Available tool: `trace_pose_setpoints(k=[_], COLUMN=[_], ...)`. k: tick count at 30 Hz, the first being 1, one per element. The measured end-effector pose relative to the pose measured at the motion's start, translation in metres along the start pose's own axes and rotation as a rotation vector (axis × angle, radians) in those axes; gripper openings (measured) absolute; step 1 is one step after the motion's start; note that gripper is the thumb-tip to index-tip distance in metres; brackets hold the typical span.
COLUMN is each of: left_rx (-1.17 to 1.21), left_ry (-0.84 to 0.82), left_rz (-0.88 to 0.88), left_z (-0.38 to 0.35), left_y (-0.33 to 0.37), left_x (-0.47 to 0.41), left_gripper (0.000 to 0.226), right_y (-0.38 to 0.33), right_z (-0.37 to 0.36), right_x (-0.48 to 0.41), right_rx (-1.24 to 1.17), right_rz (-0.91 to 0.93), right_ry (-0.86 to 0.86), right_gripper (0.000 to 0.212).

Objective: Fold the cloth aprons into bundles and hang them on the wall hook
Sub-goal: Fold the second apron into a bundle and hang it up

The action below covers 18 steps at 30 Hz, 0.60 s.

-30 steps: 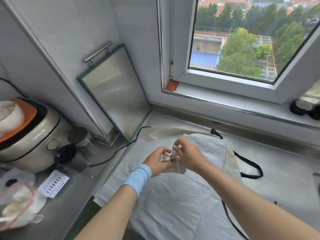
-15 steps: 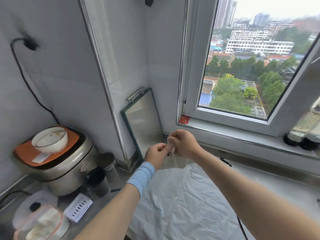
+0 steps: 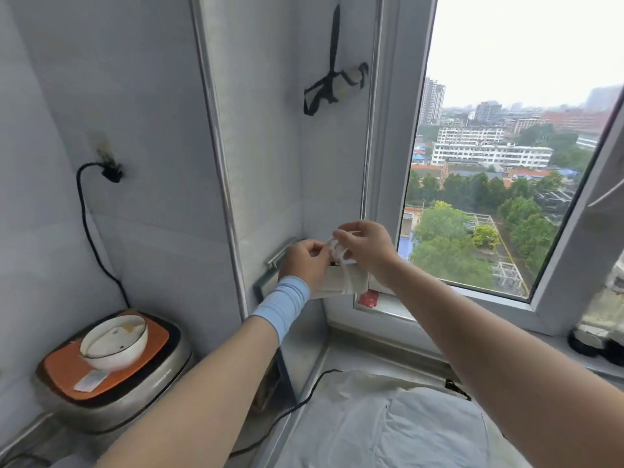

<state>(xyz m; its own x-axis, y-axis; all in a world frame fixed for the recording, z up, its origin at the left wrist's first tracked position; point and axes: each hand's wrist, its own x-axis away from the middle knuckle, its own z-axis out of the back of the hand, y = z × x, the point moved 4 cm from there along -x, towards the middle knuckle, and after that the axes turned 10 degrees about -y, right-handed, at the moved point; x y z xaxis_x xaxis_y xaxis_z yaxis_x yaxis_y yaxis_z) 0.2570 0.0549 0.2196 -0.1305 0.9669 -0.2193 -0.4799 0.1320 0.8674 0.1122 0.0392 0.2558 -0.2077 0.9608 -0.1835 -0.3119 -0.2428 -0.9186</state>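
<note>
A small folded beige apron bundle (image 3: 341,282) with pale straps wound round it is held up in front of the wall corner. My left hand (image 3: 304,261), with a blue wristband, grips its left side. My right hand (image 3: 364,246) pinches the pale strap at the top of the bundle. High on the wall another rolled apron bundle (image 3: 342,83) hangs by a black strap (image 3: 335,38); the hook itself is out of view. Flat on the counter below lies another pale apron (image 3: 398,430) with black straps.
A rice cooker (image 3: 111,386) with an orange mat and a white bowl (image 3: 114,342) stands at the left, its black cable running to a wall socket (image 3: 111,170). A metal-framed board (image 3: 270,285) leans behind my hands. The window (image 3: 506,184) is to the right.
Both hands have lifted the bundle up off the counter toward the wall corner. The view has tilted upward, bringing the hanging bundle into sight.
</note>
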Motion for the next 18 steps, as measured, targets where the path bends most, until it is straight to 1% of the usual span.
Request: trace_pose_setpoints(k=[2,4,6,8,10,12,14,17,18], left_rx=[-0.006,-0.024,-0.057,-0.086,-0.105,-0.101,-0.109,-0.193,-0.200], left_ry=[0.057,0.099,0.119,0.143,0.168,0.197,0.209,0.210,0.214], left_rz=[-0.019,-0.041,-0.081,-0.110,-0.137,-0.174,-0.229,-0.375,-0.417], left_z=[0.010,0.019,0.029,0.039,0.048,0.057,0.065,0.077,0.081], left_y=[0.022,0.042,0.064,0.082,0.100,0.121,0.137,0.169,0.181], left_x=[-0.023,-0.042,-0.062,-0.082,-0.101,-0.119,-0.126,-0.146,-0.155], left_gripper=[0.023,0.031,0.040,0.044,0.036,0.022,0.010,0.003,0.007], right_y=[-0.016,-0.028,-0.045,-0.061,-0.079,-0.094,-0.107,-0.135,-0.147], right_z=[0.001,0.006,0.016,0.023,0.031,0.044,0.052,0.063,0.069], right_x=[-0.014,-0.026,-0.041,-0.056,-0.073,-0.096,-0.111,-0.139,-0.149], right_rx=[0.013,0.026,-0.034,-0.079,-0.115,-0.118,-0.142,-0.162,-0.146], right_rz=[-0.026,-0.058,-0.027,0.041,0.106,0.152,0.153,0.201,0.235], right_ry=[-0.085,-0.115,-0.131,-0.145,-0.085,0.030,0.074,0.084,0.115], right_gripper=[0.030,0.037,0.034,0.025,0.020,0.022,0.024,0.025,0.024])
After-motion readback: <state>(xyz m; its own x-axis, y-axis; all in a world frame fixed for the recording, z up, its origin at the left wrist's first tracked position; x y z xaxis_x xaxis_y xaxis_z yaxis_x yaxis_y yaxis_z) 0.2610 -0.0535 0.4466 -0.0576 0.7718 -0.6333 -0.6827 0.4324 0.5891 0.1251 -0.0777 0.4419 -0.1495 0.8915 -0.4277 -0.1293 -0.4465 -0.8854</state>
